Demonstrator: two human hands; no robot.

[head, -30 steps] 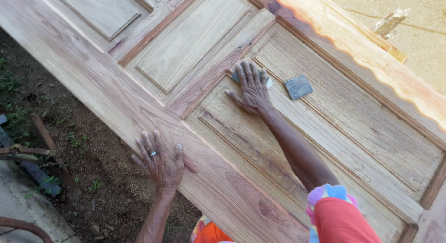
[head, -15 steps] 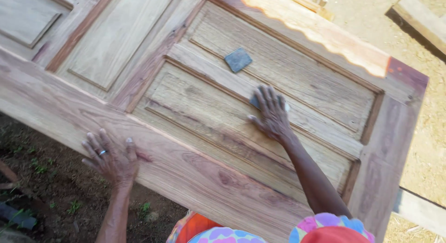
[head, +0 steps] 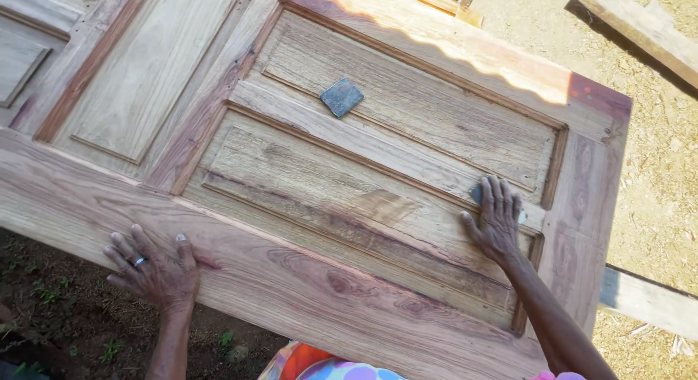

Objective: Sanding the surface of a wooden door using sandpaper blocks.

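Observation:
A large unfinished wooden panel door [head: 305, 293] lies flat in front of me. My left hand [head: 154, 267], a ring on one finger, rests flat with fingers spread on the door's near edge rail. My right hand [head: 496, 221] presses palm-down on the recessed panel close to the door's right end, covering a small grey-blue sandpaper piece [head: 476, 194] of which only a corner shows. A second dark grey sandpaper square [head: 342, 97] lies loose on the upper panel, well away from both hands.
Bare soil with small weeds [head: 51, 307] lies below the door's near edge. Sandy ground [head: 654, 169] is to the right, with a wooden plank [head: 640, 27] at the top right and another board [head: 647, 300] sticking out under the door's right end.
My right hand has slid along the panel toward the door's right end with the sandpaper under it. My left hand has shifted along the near rail, and the view has followed rightward.

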